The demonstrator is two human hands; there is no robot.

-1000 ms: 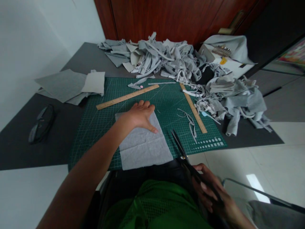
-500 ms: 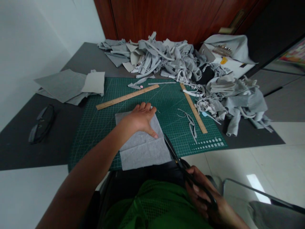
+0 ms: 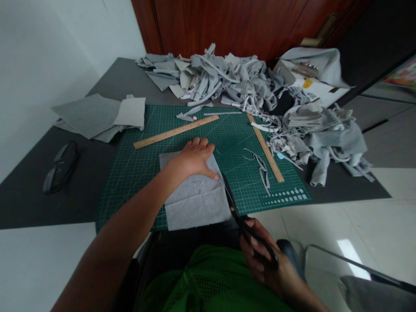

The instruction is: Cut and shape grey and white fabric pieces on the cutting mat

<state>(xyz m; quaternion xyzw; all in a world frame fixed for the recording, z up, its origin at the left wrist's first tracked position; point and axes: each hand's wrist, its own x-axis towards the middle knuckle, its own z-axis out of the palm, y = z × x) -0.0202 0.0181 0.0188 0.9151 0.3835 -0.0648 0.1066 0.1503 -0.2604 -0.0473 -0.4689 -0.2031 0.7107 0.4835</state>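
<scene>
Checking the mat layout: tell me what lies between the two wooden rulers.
Head view: only bare green cutting mat between the wooden rulers.

A grey fabric piece [image 3: 195, 199] is laid flat on a green cutting mat [image 3: 130, 173] and is pressed down by the left hand [image 3: 195, 158], palm down with the fingers spread. Black scissors [image 3: 242, 216] are gripped by the right hand [image 3: 266, 260] at the near edge of the mat, and their blades are set along the right edge of the fabric piece. Two wooden rulers [image 3: 175, 131] are seen on the mat. Grey scraps [image 3: 247, 82] are heaped behind it, and glasses [image 3: 60, 167] are lying at the left.
</scene>
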